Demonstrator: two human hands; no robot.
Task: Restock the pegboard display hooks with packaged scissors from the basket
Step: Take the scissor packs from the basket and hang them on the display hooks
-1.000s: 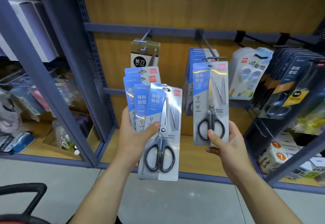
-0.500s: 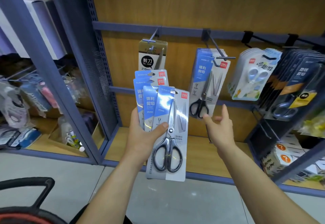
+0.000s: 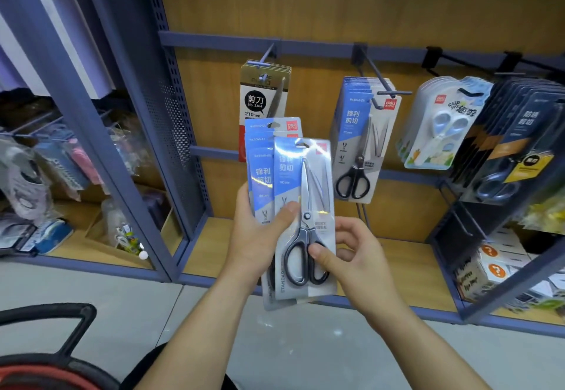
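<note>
My left hand (image 3: 256, 233) grips a fanned stack of blue-and-grey packaged scissors (image 3: 266, 157) in front of the display. My right hand (image 3: 354, 255) pinches the lower part of the front pack (image 3: 302, 206), thumb on the black handles. On the hook (image 3: 382, 83) to the right hang several packs of the same scissors (image 3: 357, 145), black handles down. A brown-and-white pack of scissors (image 3: 263, 93) hangs on the hook behind my stack. The basket's black handle (image 3: 61, 325) and red rim show at the bottom left.
White-and-blue children's scissors (image 3: 440, 123) and dark packaged scissors (image 3: 519, 142) hang on hooks further right. A blue perforated upright (image 3: 171, 120) divides off the left shelves of mixed goods. Boxes (image 3: 492, 264) sit on the lower right shelf. Grey floor lies below.
My right hand hung one pack on the middle hook, let go, then came back to the stack and took hold of the front pack. The view shifted slightly left.
</note>
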